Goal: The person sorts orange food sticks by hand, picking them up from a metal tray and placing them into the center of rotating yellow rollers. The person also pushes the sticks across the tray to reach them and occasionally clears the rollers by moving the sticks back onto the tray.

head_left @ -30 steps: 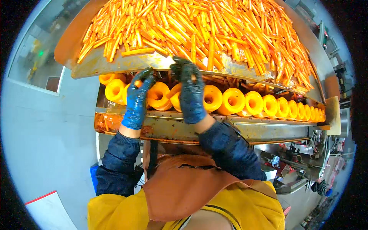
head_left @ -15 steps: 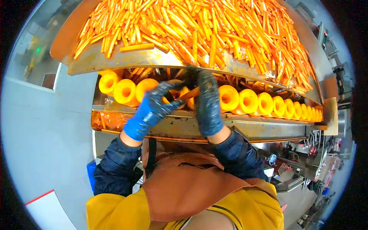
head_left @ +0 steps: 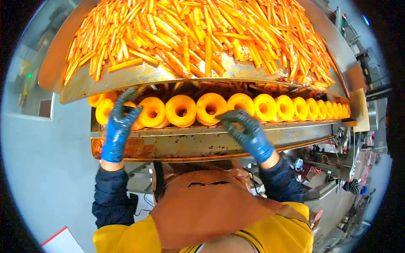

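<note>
A row of yellow-orange ring-ended rollers (head_left: 181,111) with hollow centres runs across the metal machine. My left hand (head_left: 118,126), in a blue glove darkened and wet with orange-brown liquid, is over the rollers at the left end. Its thumb and fingers are spread apart, with nothing visible between them. In a similar stained blue glove, my right hand (head_left: 248,134) is in front of the middle rollers. Its fingers are loosely curled with a gap at the thumb, and I see nothing held. Behind the rollers lies a heap of glossy orange sticks (head_left: 185,33).
The heap rests on a metal tray (head_left: 168,78) with raised sides. A metal trough (head_left: 190,141) with dark specks runs along the front of the rollers. A light board (head_left: 360,110) stands at the right end. Metal equipment (head_left: 337,168) fills the floor area at right.
My hands have moved apart, left hand to the left and right hand to the right and lower. The orange-brown stick that was between them is no longer in my hands.
</note>
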Demonstrator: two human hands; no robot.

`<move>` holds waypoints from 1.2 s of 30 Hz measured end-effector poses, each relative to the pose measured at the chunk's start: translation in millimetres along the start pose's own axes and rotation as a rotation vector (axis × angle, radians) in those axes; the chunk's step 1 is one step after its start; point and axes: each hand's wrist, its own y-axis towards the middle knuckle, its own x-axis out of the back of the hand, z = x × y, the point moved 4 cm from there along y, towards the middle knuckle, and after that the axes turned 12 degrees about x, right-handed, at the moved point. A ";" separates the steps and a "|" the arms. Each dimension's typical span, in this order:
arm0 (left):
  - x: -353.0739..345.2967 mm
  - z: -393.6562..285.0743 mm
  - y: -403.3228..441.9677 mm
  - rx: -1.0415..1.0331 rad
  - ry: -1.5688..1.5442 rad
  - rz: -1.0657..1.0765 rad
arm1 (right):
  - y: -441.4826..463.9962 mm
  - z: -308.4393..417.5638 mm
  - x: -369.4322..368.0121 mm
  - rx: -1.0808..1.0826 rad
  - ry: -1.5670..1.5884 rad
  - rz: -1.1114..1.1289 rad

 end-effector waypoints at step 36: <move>-4.4 -11.4 115.1 -0.287 0.590 -0.115 | 107.6 -136.8 191.0 -0.276 -0.751 -0.078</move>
